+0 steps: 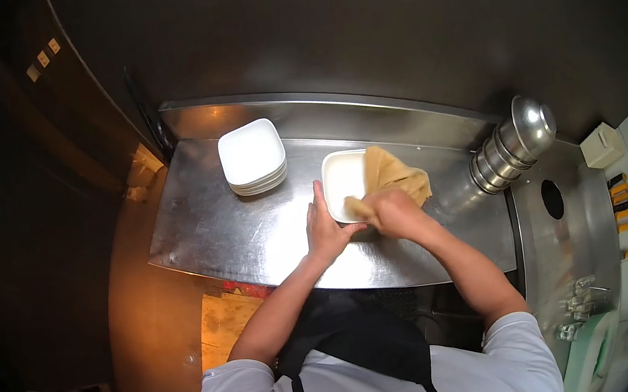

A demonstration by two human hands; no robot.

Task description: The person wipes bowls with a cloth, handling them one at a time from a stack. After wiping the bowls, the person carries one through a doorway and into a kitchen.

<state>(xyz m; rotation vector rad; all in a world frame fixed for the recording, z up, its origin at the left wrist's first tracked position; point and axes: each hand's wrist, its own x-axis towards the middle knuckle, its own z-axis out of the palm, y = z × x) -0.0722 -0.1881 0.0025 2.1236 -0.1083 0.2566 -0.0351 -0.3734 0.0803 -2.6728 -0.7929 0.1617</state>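
A white, rounded-square dish point(342, 181) is in front of me over the steel counter. My left hand point(325, 229) grips its near left edge, thumb and fingers spread along the rim. In my right hand point(395, 211) is a tan cloth point(395, 175), bunched in closed fingers and draped across the dish's right side. The cloth hides that part of the dish. To the left, a stack of similar white plates point(252, 153) stands on the counter.
The steel counter point(199, 209) has a raised back edge point(303, 104). Nested metal bowls point(513, 138) lean at its right end. Further right are a round hole point(552, 200) in a steel surface, a white box point(601, 146) and orange-and-black handles point(622, 199) along the wall.
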